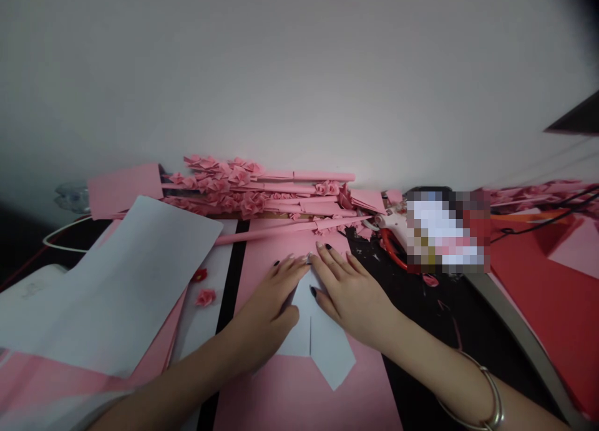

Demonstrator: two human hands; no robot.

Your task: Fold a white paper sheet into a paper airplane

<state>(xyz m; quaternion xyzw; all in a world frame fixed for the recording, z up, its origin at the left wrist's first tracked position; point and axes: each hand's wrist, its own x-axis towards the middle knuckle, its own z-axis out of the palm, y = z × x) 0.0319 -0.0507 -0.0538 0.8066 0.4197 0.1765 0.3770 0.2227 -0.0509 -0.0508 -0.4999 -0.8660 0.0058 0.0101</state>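
A folded sheet of white paper (331, 351) lies on a pink sheet (299, 397) in front of me. Its two flaps meet along a centre line and come to a point at the top. My left hand (274, 300) rests on the left slope of the fold, fingers stretched towards the tip. My right hand (353, 294) lies on the right slope with its fingers spread out, and the fingertips of both hands meet near the point. The upper part of the white paper is partly hidden under the fingers.
Pink paper flowers (224, 184) on rolled stems lie along the wall. White sheets (116, 281) are stacked at left, near a small pink flower (204, 297). At right are red-handled scissors (392, 250), a phone with a blurred screen (447, 231) and red paper (556, 306).
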